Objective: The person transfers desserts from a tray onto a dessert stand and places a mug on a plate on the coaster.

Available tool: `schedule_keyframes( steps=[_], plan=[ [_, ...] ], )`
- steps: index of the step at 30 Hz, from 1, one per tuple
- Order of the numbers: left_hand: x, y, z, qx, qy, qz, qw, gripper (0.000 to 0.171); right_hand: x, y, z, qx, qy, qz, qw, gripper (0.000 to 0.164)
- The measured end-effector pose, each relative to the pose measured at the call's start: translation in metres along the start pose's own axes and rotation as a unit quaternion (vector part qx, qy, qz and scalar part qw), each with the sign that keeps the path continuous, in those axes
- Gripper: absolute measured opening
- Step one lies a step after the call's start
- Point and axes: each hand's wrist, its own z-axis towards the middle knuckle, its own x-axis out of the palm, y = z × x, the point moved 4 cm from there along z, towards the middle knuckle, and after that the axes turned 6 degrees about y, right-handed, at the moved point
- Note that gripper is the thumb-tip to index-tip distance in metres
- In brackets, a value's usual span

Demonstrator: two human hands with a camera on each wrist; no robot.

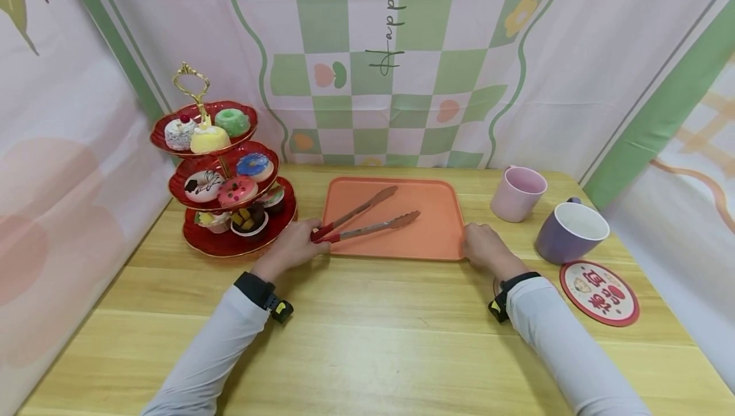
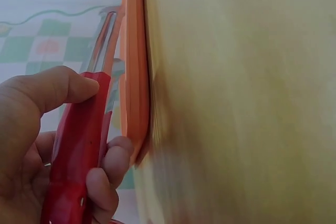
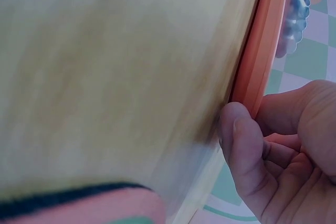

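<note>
In the middle of the wooden surface (image 1: 367, 339), toward its far edge, lies an orange tray (image 1: 427, 237) with its long sides running left to right. A pair of tongs (image 1: 365, 231) reaches over it from the near left corner, its two metal arms spread and pointing far and right. The left hand (image 1: 297, 244) has its grip closed round the red handle of the tongs, with a fingertip at the tray's corner. The right hand (image 1: 485, 245) has its grip clamped on the tray's near right corner, thumb and fingers pinching the rim.

On the far left stands a red three-tier stand (image 1: 198, 238) with gold edges. Its top tier carries a green ring cake (image 1: 232, 122), a yellow cake (image 1: 210, 139) and a speckled white cake (image 1: 180, 136); the middle tier holds doughnuts (image 1: 237, 192), and cupcakes (image 1: 249, 222) sit on the lowest. Right of the tray stand a pink mug (image 1: 508, 202) and, nearer and further right, a purple mug (image 1: 557, 237). A round red-rimmed mat (image 1: 599, 295) lies just on the near side of the purple mug.
</note>
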Motion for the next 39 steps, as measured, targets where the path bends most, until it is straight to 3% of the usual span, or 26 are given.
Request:
schedule_keyframes(
  steps=[10,18,39],
  plan=[
    [0.0002,-0.0029,0.0015,-0.006,-0.001,0.027,0.9996,0.033,0.0008,-0.0011,-0.0001,0.004,0.000,0.007,1.000,0.015],
    [0.0020,-0.0032,0.0016,-0.002,0.021,0.059,0.9981,0.030,0.0012,0.0003,0.0001,0.002,-0.002,-0.003,1.000,0.013],
    [0.0030,-0.0022,0.0040,0.003,0.028,0.052,0.9982,0.035,-0.0001,0.0012,0.0002,0.003,-0.009,-0.008,1.000,0.014]
  ],
)
